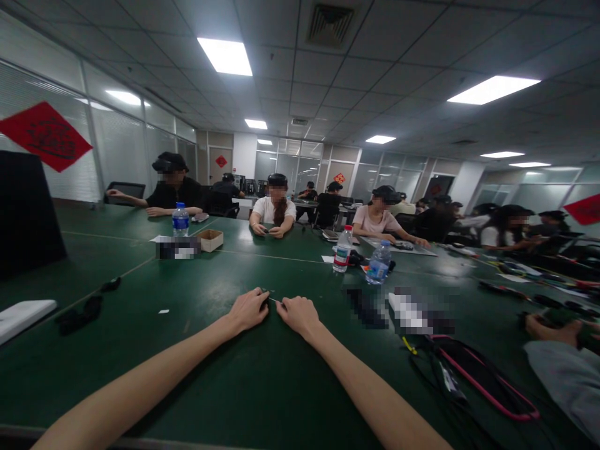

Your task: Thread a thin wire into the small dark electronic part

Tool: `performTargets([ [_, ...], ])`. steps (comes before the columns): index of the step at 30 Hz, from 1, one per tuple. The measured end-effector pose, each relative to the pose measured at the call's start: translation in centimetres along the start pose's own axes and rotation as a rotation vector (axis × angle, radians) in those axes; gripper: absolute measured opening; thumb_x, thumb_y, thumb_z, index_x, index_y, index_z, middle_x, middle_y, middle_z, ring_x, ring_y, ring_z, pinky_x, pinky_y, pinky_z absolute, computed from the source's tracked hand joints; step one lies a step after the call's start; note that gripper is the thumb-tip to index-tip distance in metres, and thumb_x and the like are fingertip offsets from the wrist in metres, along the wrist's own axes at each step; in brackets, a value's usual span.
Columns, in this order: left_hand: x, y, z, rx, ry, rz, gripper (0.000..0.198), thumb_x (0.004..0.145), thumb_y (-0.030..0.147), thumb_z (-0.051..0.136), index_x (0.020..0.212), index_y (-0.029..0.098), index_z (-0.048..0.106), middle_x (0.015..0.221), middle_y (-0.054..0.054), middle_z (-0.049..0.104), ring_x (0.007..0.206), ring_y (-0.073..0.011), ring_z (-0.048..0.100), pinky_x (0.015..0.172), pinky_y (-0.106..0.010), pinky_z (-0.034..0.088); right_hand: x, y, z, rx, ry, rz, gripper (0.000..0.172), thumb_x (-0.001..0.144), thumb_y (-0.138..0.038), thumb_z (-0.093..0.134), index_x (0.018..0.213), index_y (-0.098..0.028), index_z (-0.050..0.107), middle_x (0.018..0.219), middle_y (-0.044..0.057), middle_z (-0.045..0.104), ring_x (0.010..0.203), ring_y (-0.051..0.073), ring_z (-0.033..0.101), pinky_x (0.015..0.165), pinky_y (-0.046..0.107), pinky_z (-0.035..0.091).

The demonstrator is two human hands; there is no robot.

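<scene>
My left hand (249,310) rests on the green table (225,387), its fingers closed over a small dark thing that mostly hides beneath them. Just to the right, my right hand (299,314) is closed with its fingertips pointing toward the left hand. A thin, pale, needle-like piece (273,300) spans the narrow gap between the two hands. It is too small to name, and I cannot tell which hand grips it. A scrap of white paper (164,311) lies left of my left forearm.
Beyond my hands stand a red-capped bottle (342,251), two blue-capped bottles and a small open box (210,240). Cables and a pink-edged black pouch (487,378) lie to the right, beside another person's hand (553,329). A white object (28,315) lies left. Several people sit around.
</scene>
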State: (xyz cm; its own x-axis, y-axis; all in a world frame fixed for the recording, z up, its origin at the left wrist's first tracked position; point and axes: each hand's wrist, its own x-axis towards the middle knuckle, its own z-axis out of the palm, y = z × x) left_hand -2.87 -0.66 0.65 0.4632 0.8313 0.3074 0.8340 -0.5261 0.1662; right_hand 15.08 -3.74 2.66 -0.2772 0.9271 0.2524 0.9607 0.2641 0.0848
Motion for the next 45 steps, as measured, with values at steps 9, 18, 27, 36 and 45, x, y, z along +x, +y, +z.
performTargets([
  [9,0.3,-0.4,0.3,-0.121,0.073,0.007,0.040,0.081,0.029,0.048,0.119,0.021,0.056,0.119,-0.010,0.055,0.106,-0.0221,0.053,0.092,-0.033,0.041,-0.1,0.2,0.2,-0.012,0.014,0.020,0.056,0.093,-0.053,0.021,0.093,-0.021,0.067,0.088,0.011,0.068,0.079,0.020,0.064,0.070,0.030,0.044],
  [18,0.4,-1.1,0.9,-0.242,0.072,0.026,0.032,0.079,0.031,0.052,0.109,0.022,0.056,0.107,-0.006,0.061,0.100,-0.0211,0.054,0.088,-0.033,0.041,-0.2,0.2,0.2,-0.012,0.032,0.014,0.055,0.093,-0.052,0.021,0.091,-0.020,0.066,0.087,0.010,0.068,0.076,0.019,0.064,0.068,0.029,0.044],
  [27,0.2,-0.8,0.3,-0.267,0.066,0.005,0.033,0.076,0.037,0.055,0.106,0.023,0.055,0.104,-0.006,0.059,0.098,-0.0217,0.052,0.086,-0.033,0.040,-0.2,0.2,-0.2,-0.030,0.019,-0.036,0.053,0.093,-0.051,0.023,0.089,-0.021,0.066,0.085,0.008,0.068,0.072,0.017,0.064,0.063,0.026,0.043],
  [36,0.2,-1.2,0.6,-0.319,0.075,0.023,0.031,0.073,0.037,0.057,0.100,0.022,0.055,0.098,-0.004,0.060,0.095,-0.0224,0.053,0.086,-0.034,0.038,-0.2,0.3,-0.4,-0.084,0.009,-0.112,0.052,0.093,-0.051,0.023,0.088,-0.022,0.066,0.083,0.008,0.068,0.074,0.020,0.064,0.066,0.029,0.043],
  [45,0.0,-1.5,0.3,-0.294,0.061,0.056,0.033,0.071,0.037,0.059,0.100,0.021,0.056,0.095,-0.006,0.060,0.090,-0.0225,0.052,0.080,-0.033,0.038,-0.4,0.3,-0.9,-0.058,0.003,-0.205,0.051,0.092,-0.052,0.026,0.085,-0.022,0.066,0.082,0.007,0.069,0.072,0.018,0.063,0.066,0.026,0.041],
])
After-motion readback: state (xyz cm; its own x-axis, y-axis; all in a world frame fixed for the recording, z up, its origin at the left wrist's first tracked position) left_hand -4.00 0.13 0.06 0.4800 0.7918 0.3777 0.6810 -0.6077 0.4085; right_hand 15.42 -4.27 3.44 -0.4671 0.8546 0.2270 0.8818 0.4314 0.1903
